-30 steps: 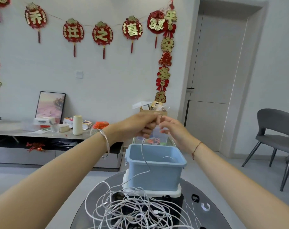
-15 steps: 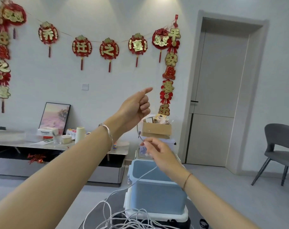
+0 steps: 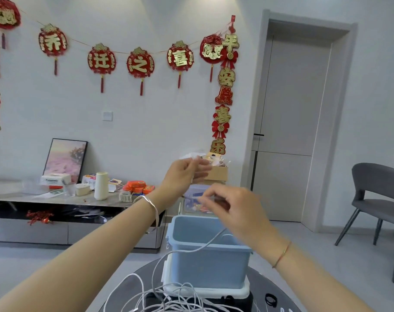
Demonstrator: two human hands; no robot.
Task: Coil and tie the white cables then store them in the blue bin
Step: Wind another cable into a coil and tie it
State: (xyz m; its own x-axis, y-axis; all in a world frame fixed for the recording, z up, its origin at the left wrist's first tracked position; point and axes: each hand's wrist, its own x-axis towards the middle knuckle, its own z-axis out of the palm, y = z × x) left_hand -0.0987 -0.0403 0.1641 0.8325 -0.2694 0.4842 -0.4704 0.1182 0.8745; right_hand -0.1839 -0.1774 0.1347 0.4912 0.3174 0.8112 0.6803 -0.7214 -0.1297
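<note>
- At the near edge of the table (image 3: 261,289): white cables (image 3: 169,298), a loose, tangled, uncoiled heap; pulling one may knot its neighbours.
- Behind: blue bin (image 3: 209,264), one strand (image 3: 191,249) crossing its rim; a tug could shift it.
- Above the bin: right hand (image 3: 236,212), fingers curled, apparently pinching that strand.
- Farthest: left hand (image 3: 182,176), blurred; whether it grips anything cannot be told.

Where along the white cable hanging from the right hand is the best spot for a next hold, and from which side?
Probably pinch the white cable on its free span just under the right hand, over the blue bin, coming from the left. There it runs as a single clear strand. Lower down it joins the tangled pile.
</note>
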